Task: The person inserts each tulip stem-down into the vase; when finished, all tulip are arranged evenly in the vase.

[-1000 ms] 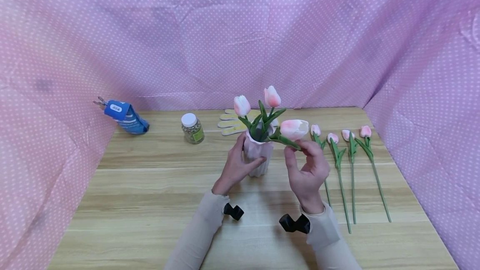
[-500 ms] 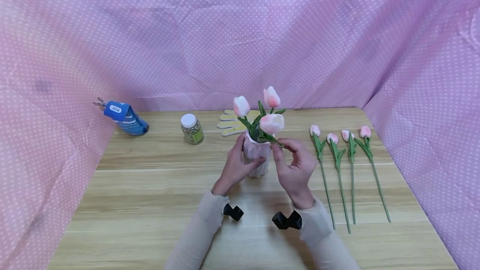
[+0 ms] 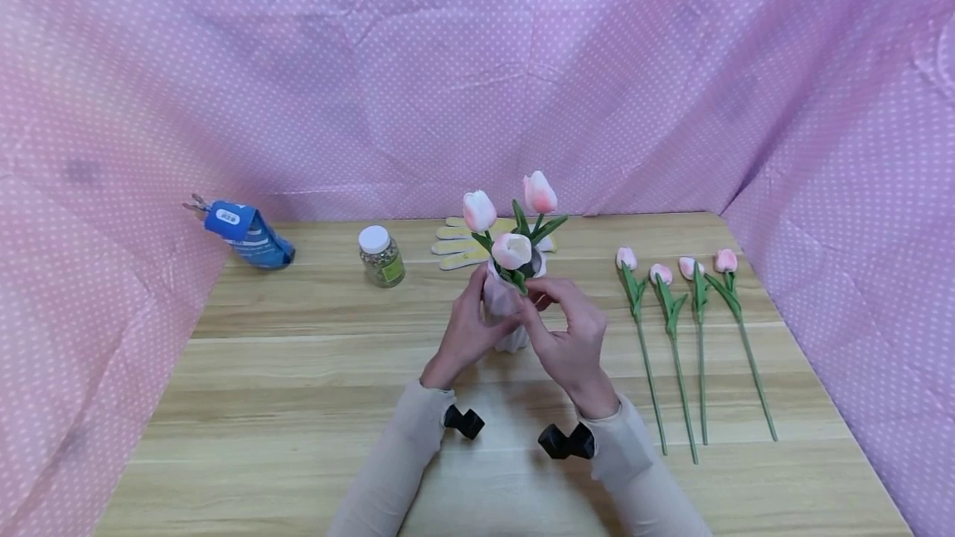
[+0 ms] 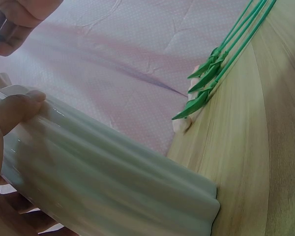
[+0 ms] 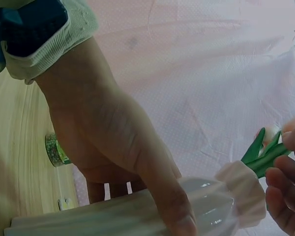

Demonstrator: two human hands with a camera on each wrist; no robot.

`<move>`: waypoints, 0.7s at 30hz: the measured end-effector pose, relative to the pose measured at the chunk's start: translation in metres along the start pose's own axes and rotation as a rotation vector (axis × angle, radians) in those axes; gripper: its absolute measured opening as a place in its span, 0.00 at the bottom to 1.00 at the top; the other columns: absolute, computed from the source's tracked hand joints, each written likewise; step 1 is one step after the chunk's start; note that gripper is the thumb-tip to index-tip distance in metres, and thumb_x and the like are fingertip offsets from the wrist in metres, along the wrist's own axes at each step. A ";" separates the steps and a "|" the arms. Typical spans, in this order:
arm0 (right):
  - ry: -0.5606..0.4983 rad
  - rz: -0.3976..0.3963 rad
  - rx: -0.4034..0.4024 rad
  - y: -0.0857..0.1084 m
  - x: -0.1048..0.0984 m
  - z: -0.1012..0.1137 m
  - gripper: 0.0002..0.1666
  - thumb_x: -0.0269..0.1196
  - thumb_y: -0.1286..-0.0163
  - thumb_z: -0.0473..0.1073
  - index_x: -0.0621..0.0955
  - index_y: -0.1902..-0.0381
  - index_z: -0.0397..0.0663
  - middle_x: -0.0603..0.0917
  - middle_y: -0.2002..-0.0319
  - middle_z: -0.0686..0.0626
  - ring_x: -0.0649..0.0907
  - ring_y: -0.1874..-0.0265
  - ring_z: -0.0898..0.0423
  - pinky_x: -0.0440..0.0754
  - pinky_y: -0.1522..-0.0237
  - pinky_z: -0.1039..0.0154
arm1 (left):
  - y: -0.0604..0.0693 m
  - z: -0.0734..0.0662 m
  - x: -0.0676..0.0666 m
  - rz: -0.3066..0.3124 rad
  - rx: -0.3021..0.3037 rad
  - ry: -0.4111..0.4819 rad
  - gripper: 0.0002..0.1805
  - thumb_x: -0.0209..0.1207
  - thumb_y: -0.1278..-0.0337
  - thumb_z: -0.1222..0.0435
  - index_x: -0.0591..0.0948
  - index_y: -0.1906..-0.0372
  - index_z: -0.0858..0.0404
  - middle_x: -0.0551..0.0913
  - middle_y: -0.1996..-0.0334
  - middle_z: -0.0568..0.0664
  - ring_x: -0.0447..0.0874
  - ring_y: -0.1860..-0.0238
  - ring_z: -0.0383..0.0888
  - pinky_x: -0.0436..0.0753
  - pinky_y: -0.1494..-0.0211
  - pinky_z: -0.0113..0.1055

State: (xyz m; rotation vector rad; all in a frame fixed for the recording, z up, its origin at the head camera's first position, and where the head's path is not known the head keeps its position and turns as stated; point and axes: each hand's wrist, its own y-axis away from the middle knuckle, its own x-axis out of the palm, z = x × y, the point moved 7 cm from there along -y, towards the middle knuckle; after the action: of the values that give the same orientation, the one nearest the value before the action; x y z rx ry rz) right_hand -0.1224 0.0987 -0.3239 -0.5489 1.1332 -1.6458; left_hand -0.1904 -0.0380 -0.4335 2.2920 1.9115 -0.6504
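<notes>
A pale, ribbed vase (image 3: pixel 501 302) stands upright on the wooden table, gripped round its side by the left hand (image 3: pixel 464 336); in the left wrist view the thumb lies across the vase (image 4: pixel 113 167) near its rim. Three pink-white tulips rise from the vase: one at the left (image 3: pixel 479 211), one at the back (image 3: pixel 540 192) and a front one (image 3: pixel 511 251) low over the rim. The right hand (image 3: pixel 573 340) pinches the front tulip's green leaf at the rim. The stems inside the vase are hidden.
Several tulips (image 3: pixel 674 321) lie side by side on the table (image 3: pixel 298 437) at the right. A yellow-white glove (image 3: pixel 457 247) lies behind the vase. To the left stand a white-lidded jar (image 3: pixel 382 258) and a clipped blue bag (image 3: pixel 257 240). Pink dotted cloth surrounds the table.
The right hand has moved left to the vase rim, and the front tulip has swung left with it, from right of the vase to over its front. The left hand has stayed on the vase.
</notes>
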 end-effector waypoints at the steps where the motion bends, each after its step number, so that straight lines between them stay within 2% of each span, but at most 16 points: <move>1: 0.001 0.008 0.006 0.000 0.000 -0.001 0.19 0.62 0.27 0.46 0.84 0.62 0.31 0.88 0.69 0.38 0.84 0.76 0.50 0.84 0.70 0.69 | 0.000 0.000 0.000 -0.001 0.000 -0.001 0.51 0.74 0.50 0.56 0.58 0.23 0.52 0.66 0.25 0.55 0.63 0.23 0.56 0.65 0.23 0.59; 6: -0.020 0.030 0.042 0.003 -0.004 -0.004 0.18 0.64 0.29 0.46 0.84 0.60 0.32 0.87 0.69 0.39 0.83 0.75 0.50 0.83 0.69 0.70 | 0.001 0.001 0.001 0.003 -0.009 0.010 0.51 0.73 0.49 0.52 0.57 0.23 0.50 0.66 0.25 0.54 0.63 0.24 0.56 0.65 0.23 0.60; 11: -0.012 0.024 0.068 0.004 -0.015 -0.006 0.21 0.64 0.29 0.48 0.83 0.61 0.30 0.87 0.68 0.38 0.83 0.73 0.52 0.82 0.65 0.75 | 0.001 0.002 0.002 0.007 -0.017 0.018 0.51 0.72 0.49 0.48 0.57 0.23 0.46 0.66 0.25 0.52 0.65 0.25 0.56 0.68 0.25 0.60; 17: -0.004 -0.038 0.070 -0.002 -0.038 -0.008 0.21 0.66 0.31 0.45 0.82 0.61 0.26 0.87 0.68 0.35 0.84 0.68 0.63 0.82 0.59 0.79 | 0.000 0.003 0.002 0.004 -0.012 0.006 0.51 0.72 0.50 0.48 0.58 0.23 0.47 0.68 0.26 0.51 0.68 0.26 0.54 0.70 0.26 0.58; 21: -0.034 -0.101 0.102 -0.005 -0.056 -0.011 0.18 0.67 0.34 0.39 0.81 0.61 0.23 0.86 0.68 0.33 0.84 0.64 0.69 0.83 0.59 0.78 | 0.000 0.002 0.002 0.005 -0.004 0.005 0.50 0.72 0.49 0.50 0.58 0.24 0.49 0.69 0.27 0.51 0.68 0.26 0.54 0.70 0.26 0.58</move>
State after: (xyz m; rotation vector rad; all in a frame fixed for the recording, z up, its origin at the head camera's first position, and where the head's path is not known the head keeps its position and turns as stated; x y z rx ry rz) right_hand -0.1119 0.1541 -0.3152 -0.5739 1.0049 -1.7643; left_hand -0.1909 -0.0368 -0.4364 2.2968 1.9069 -0.6405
